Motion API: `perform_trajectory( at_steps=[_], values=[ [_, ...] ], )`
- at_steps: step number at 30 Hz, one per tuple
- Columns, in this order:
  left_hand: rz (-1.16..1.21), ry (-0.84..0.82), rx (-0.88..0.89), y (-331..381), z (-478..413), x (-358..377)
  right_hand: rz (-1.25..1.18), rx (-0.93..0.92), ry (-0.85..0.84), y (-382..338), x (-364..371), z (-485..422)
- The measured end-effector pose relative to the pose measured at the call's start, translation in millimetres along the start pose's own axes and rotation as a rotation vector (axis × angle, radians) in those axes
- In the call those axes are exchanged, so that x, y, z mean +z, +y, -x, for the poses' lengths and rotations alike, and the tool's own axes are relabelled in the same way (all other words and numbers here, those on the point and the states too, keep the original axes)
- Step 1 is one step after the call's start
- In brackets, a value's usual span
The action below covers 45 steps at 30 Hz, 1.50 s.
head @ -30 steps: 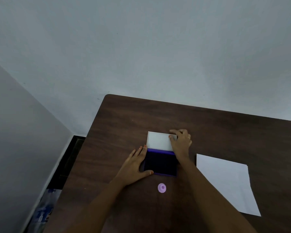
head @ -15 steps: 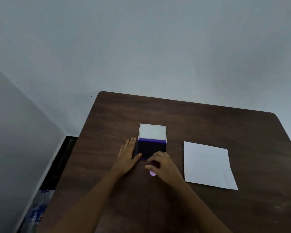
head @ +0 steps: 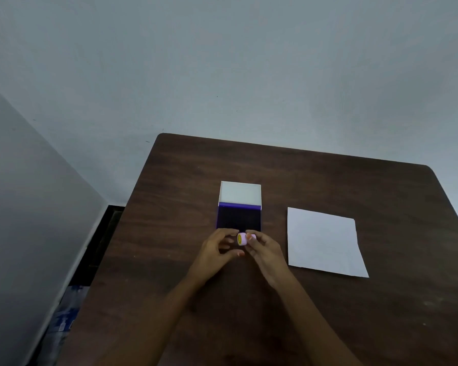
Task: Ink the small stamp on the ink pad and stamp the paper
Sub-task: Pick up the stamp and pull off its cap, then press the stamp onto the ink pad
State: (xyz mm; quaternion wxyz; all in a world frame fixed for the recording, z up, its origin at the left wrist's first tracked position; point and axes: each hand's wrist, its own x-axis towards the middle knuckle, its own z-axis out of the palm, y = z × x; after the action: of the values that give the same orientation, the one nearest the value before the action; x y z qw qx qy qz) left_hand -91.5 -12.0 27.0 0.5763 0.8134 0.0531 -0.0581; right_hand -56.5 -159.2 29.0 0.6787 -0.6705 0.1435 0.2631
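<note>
A small pink stamp (head: 242, 239) with a yellow end is held on its side just in front of the ink pad. My right hand (head: 264, 249) grips it between thumb and fingers. My left hand (head: 218, 249) is at the stamp's other end, its fingertips touching or nearly touching it. The ink pad (head: 239, 218) lies open on the dark wooden table (head: 328, 326), its dark purple pad facing up and its white lid (head: 240, 193) folded back behind it. A white sheet of paper (head: 324, 241) lies flat to the right of the pad.
The table's left edge runs close to a grey wall, with a dark gap and a plastic bottle pack (head: 64, 318) on the floor there. The far edge of the table meets the back wall.
My right hand picked the stamp up off the table and raised it. My left hand left the side of the ink pad and came to the stamp.
</note>
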Motion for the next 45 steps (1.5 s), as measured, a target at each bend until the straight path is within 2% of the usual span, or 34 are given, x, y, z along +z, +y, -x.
perform_trajectory(
  at_steps=[4,9,13,21,26,30,32,36,39,42,45],
  values=[
    [0.005,0.139,0.106,15,-1,10,-0.505,0.148,-0.121,-7,-2,4],
    [-0.051,0.184,0.257,35,-5,12,-0.739,0.250,-0.133,-11,-2,5],
    [-0.063,0.174,0.284,46,-7,13,-0.810,0.246,-0.151,-13,-7,5],
    [-0.047,0.187,0.245,50,-8,17,-0.759,0.202,-0.129,-15,-12,5],
    [0.053,0.290,0.169,50,-13,13,-0.846,0.214,-0.069,-11,-18,5],
    [0.026,0.382,0.141,41,-18,8,-0.975,0.244,-0.047,-12,-23,6],
    [-0.056,0.348,0.082,31,-19,7,-1.008,0.263,-0.051,-14,-24,7],
    [-0.318,0.102,0.002,10,-18,11,-1.073,0.269,-0.082,-20,-22,10],
    [-0.419,-0.024,-0.006,0,-17,15,-1.091,0.271,-0.116,-23,-22,12],
    [-0.501,-0.090,-0.015,-6,-18,19,-1.113,0.285,-0.122,-26,-22,14],
    [-0.536,-0.089,-0.015,-8,-19,22,-1.116,0.285,-0.126,-29,-23,14]
  ],
)
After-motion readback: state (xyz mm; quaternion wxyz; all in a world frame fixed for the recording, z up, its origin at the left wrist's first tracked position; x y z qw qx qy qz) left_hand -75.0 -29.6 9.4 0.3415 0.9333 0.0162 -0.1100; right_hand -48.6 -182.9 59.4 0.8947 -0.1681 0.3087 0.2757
